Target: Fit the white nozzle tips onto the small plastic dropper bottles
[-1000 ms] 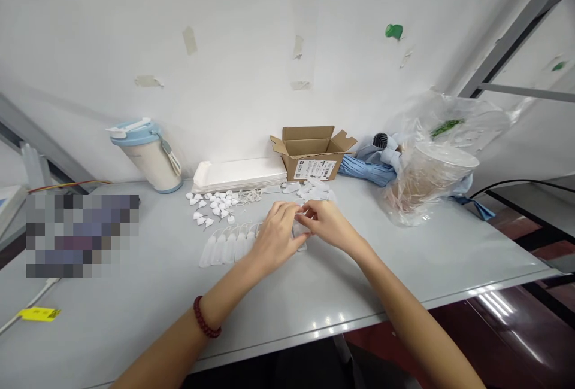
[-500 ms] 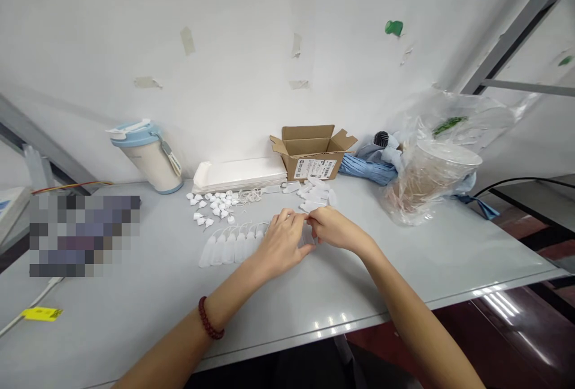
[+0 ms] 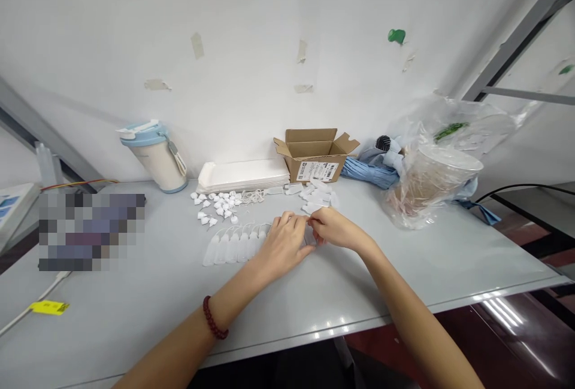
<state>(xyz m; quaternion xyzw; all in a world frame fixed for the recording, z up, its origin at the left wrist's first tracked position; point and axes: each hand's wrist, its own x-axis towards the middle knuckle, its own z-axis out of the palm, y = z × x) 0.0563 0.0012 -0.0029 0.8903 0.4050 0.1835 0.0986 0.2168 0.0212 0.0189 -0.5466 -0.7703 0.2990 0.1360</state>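
My left hand (image 3: 285,242) rests low over the table with its fingers bent together and its thumb pointing right. Against its fingertips, my right hand (image 3: 335,227) is closed in a pinch. Between the two hands shows part of a translucent plastic piece (image 3: 309,236); most of it is hidden by the fingers. Left of my left hand lies a neat row of flat translucent pieces (image 3: 231,249) with thin white string loops at their tops. Just beyond my hands is a loose pile of similar translucent pieces (image 3: 320,193).
Small white caps (image 3: 220,203) and a heap of white string (image 3: 252,197) lie behind the row. At the wall stand a tumbler (image 3: 157,158), a white stack (image 3: 245,175) and an open cardboard box (image 3: 317,158). Blue cloth (image 3: 371,172) and a plastic-wrapped roll (image 3: 431,179) lie right.
The camera view has shifted slightly, so the background sits a little further right. Both hands stay together at the same place, with only slight finger movement.
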